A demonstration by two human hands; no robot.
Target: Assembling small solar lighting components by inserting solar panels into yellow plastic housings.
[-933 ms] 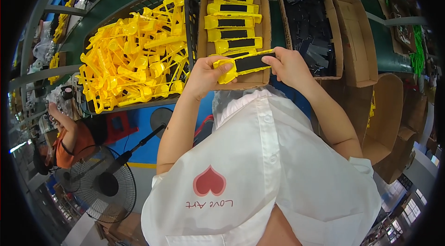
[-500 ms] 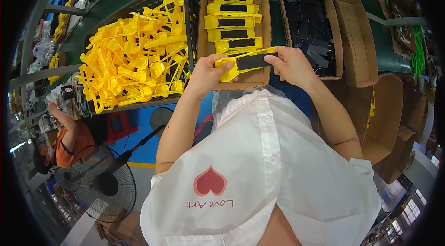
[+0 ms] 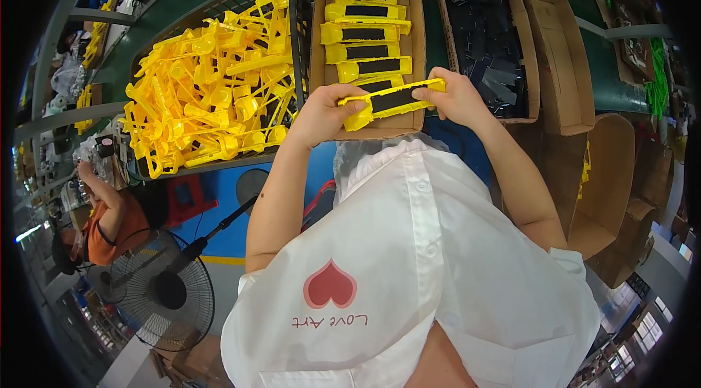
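Observation:
Between my two hands, over the near end of a cardboard box (image 3: 409, 15), is a long yellow plastic frame (image 3: 358, 120) with a dark flat strip (image 3: 393, 100) lying in its opening. My left hand (image 3: 325, 116) is closed on the frame's wider left end, thumb on top. At the other end my right hand (image 3: 454, 99) grips the frame, its thumb pressed at the strip's right end. Several yellow frames with dark strips (image 3: 369, 33) lie in a column inside the box, just beyond my hands.
A black crate (image 3: 294, 30) heaped with yellow frames (image 3: 212, 88) stands on the left. To the right are a box of dark strips (image 3: 485, 44) and a narrower cardboard box (image 3: 558, 59). A fan (image 3: 168, 289) and a person in orange (image 3: 117, 223) are at lower left.
The dark strip, raised over the frame's right end before, now lies down within the frame. My right hand has shifted slightly and its thumb presses there; my left hand keeps its hold.

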